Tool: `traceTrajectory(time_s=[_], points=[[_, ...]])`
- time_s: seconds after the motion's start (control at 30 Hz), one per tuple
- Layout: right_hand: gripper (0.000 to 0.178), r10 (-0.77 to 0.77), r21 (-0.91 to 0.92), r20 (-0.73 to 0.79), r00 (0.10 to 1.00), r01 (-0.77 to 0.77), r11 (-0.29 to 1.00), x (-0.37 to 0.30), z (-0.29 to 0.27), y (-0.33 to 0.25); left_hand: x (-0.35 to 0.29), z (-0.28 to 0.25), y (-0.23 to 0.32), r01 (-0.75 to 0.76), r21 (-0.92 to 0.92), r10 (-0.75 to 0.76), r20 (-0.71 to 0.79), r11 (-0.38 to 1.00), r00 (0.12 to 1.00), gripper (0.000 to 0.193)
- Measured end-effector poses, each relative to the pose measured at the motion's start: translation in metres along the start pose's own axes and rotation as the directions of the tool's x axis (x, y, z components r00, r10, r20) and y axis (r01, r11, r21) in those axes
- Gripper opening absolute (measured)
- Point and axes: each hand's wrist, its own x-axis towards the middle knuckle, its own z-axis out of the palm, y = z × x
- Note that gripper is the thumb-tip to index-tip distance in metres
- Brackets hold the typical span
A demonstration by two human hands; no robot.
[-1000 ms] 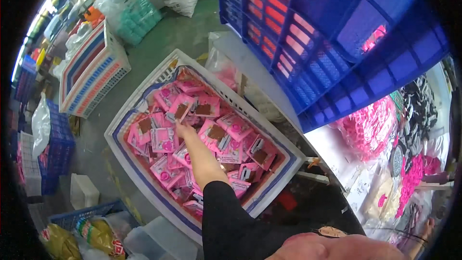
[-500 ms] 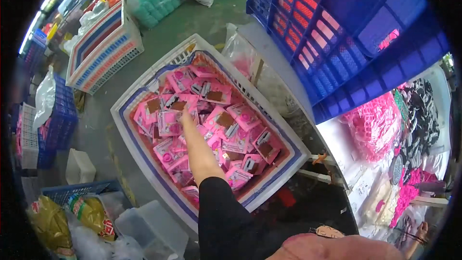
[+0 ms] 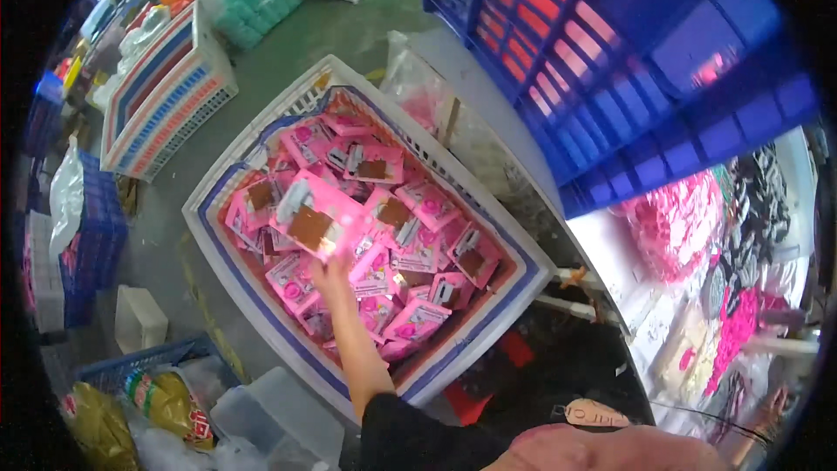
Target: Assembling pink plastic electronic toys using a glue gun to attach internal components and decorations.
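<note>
Over the pile in the large white crate [image 3: 248, 331], my left hand [image 3: 332, 276] is closed on the near edge of a flat pink packet [image 3: 342, 207]. This packet has a brown patch and a grey piece on its face and is tilted above the others. Beneath and around it lie many similar pink packets [image 3: 417, 321], loosely heaped at different angles inside the crate's blue and red lining. My right hand [image 3: 772, 412] shows blurred at the far right rim, beside the white table; its fingers are too smeared to read.
A tall blue crate [image 3: 558, 113] stands on the white table [image 3: 602, 249] at right, near bagged pink pieces [image 3: 676, 231] and black and white pieces [image 3: 757, 201]. A striped crate [image 3: 170, 92] sits far left. At lower left are a blue basket [image 3: 166, 353] and clear plastic bin [image 3: 279, 419].
My left hand has come up and back toward me from the heap, now with a pink packet in it. The view has shifted slightly.
</note>
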Motion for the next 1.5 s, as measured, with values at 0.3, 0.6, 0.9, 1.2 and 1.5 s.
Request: traceTrajectory(time_s=[0.3, 0.6, 0.9, 1.2, 1.5], points=[[0.069, -0.409, 0.732, 0.317, 0.856, 0.054, 0.679, -0.055, 0.109, -0.278, -0.301, 0.116, 0.072, 0.35, 0.371, -0.486, 0.804, 0.86, 0.343, 0.029], [0.091, 0.179, 0.908, 0.326, 0.928, -0.36, 0.216, -0.181, 0.067, -0.202, -0.45, 0.256, 0.054, -0.008, 0.556, -0.462, 0.683, 0.831, -0.566, 0.031], [0.066, 0.329, 0.655, 0.41, 0.851, -0.525, 0.543, -0.141, 0.115, -0.105, -0.536, 0.326, 0.023, -0.284, 0.451, -0.532, 0.69, 0.846, -0.492, 0.085], [0.077, -0.052, 0.183, 0.585, 0.809, -0.069, 0.981, -0.042, 0.18, -0.1, -0.529, 0.353, 0.016, -0.503, 0.593, -0.731, 0.672, 0.629, -0.122, 0.089], [0.076, -0.132, 0.223, 0.629, 0.766, -0.016, 0.975, -0.049, 0.179, -0.086, -0.52, 0.337, 0.015, -0.62, 0.56, -0.698, 0.715, 0.549, 0.028, 0.079]])
